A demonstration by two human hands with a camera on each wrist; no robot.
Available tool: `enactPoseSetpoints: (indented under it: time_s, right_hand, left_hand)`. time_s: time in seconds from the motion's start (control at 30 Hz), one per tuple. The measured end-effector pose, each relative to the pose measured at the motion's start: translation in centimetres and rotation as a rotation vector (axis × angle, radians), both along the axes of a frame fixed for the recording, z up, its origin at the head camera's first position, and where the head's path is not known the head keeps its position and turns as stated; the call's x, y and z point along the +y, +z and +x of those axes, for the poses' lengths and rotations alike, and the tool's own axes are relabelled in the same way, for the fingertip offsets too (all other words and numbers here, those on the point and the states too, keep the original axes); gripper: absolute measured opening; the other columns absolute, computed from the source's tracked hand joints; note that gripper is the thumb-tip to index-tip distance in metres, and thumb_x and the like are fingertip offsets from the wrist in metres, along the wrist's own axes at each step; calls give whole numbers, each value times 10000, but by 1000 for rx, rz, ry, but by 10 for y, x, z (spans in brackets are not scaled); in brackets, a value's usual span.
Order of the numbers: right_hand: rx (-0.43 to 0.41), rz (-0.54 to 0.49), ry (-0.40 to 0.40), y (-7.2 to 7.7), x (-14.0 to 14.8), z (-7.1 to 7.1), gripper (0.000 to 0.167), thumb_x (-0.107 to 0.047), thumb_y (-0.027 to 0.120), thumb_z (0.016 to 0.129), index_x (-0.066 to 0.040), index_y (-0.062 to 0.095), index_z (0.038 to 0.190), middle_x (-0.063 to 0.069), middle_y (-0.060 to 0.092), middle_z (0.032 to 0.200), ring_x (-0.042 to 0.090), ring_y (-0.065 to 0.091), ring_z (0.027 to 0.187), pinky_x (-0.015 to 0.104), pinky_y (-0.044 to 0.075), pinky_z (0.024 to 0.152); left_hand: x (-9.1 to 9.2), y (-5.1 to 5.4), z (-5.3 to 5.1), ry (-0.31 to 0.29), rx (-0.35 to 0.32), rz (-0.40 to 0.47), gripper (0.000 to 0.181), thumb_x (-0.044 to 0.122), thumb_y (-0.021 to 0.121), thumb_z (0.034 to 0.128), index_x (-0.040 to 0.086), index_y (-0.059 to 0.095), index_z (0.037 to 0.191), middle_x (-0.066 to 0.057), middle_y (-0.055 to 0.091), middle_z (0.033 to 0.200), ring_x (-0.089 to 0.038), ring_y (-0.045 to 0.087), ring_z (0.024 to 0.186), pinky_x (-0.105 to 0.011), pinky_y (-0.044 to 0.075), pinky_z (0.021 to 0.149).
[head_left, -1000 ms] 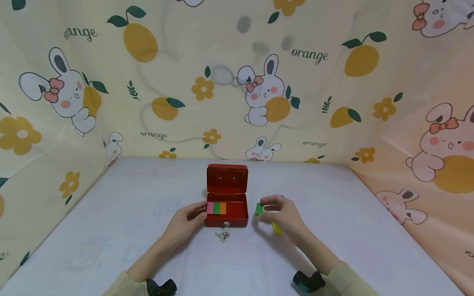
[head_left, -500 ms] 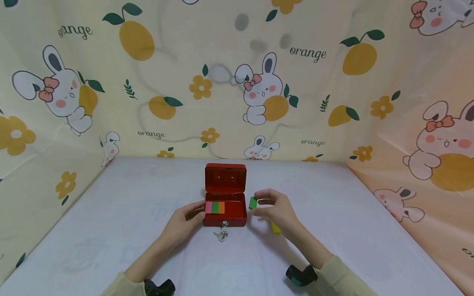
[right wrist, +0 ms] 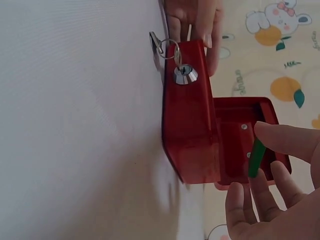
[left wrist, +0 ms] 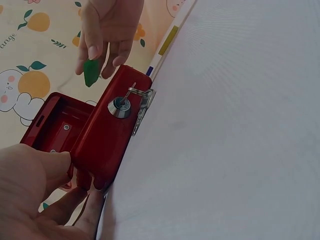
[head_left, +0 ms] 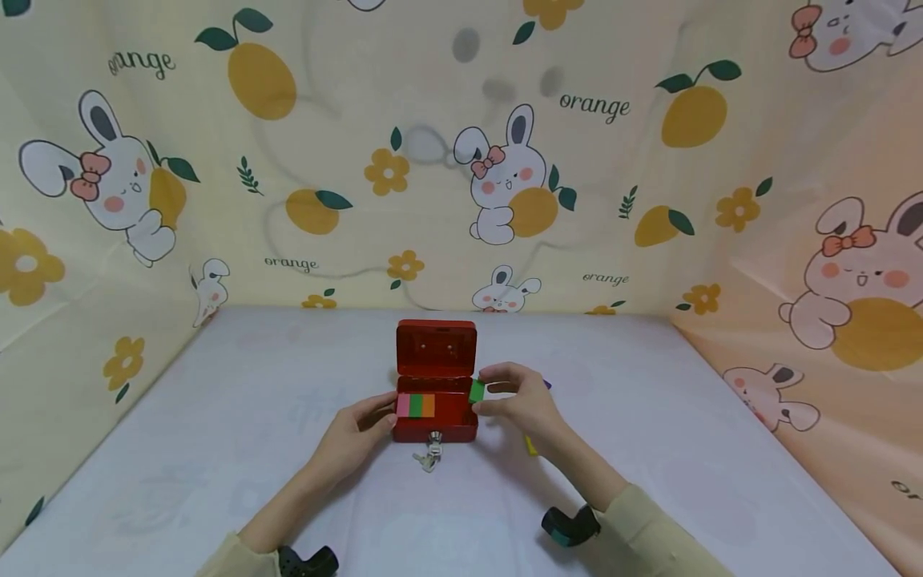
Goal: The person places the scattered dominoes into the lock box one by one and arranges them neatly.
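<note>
The green block is in the air at the right end of the red box, over or just beside the rim, and from the left wrist it appears apart from the metal. The right hand pinches it by its two ends, thumb against one end and a fingertip against the other, while the remaining fingers stand apart and hold nothing. The left hand is half open; its thumb and fingertips rest at the left end of the box and do not seem to squeeze. Inside, three blocks, pink, green and orange, lie side by side at the left, and the lid stands up behind. For putting the block in, I think it is good to pass the rim a little high, so that the lower fingertip does not knock the wall. It is better to turn the block parallel to the orange one before it goes down, then to release gently, because a quick drop may push the row crooked. The left hand should give only light support, otherwise the box may slide. The keys hang in front, and the sleeve should pass well clear of them.
</note>
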State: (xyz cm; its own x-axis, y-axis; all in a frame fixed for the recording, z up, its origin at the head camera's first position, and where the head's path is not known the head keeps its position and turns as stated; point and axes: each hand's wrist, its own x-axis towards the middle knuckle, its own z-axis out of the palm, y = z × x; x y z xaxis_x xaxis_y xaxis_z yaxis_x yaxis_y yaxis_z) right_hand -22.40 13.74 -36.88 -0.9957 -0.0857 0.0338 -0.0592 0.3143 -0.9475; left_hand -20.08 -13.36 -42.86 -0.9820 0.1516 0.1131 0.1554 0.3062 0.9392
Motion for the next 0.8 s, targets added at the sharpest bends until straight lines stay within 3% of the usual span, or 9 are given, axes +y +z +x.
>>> enactPoseSetpoints:
  time_s: [0.23, 0.6, 0.8]
  right_hand:
    - [-8, 8, 14, -4, -5, -4, 422, -74, 833, 707, -115, 674, 1095, 19, 654, 1088, 250, 553, 1092, 410, 530, 846]
    - [-42, -68, 81, -12, -17, -10, 437, -42, 830, 695, -107, 658, 1092, 35, 607, 1165, 278, 532, 1125, 385, 550, 814]
    - [-33, -7, 36, -13, -22, -15, 402, -41, 831, 691, -148, 669, 1044, 15, 600, 1149, 280, 504, 1143, 387, 551, 813]
  left_hand:
    - [1, 0, 0, 1, 1, -2, 454, 201, 623, 940, 95, 526, 1370, -90, 546, 1345, -271, 459, 1275, -488, 373, 1037]
    - [1, 0, -1, 21, -27, -22, 445, 198, 625, 940, 146, 534, 1373, -39, 553, 1341, -249, 451, 1285, -480, 375, 1038]
    - [0, -1, -2, 16, -20, -21, 447, 192, 625, 939, 136, 533, 1373, -50, 554, 1341, -257, 456, 1280, -482, 377, 1036]
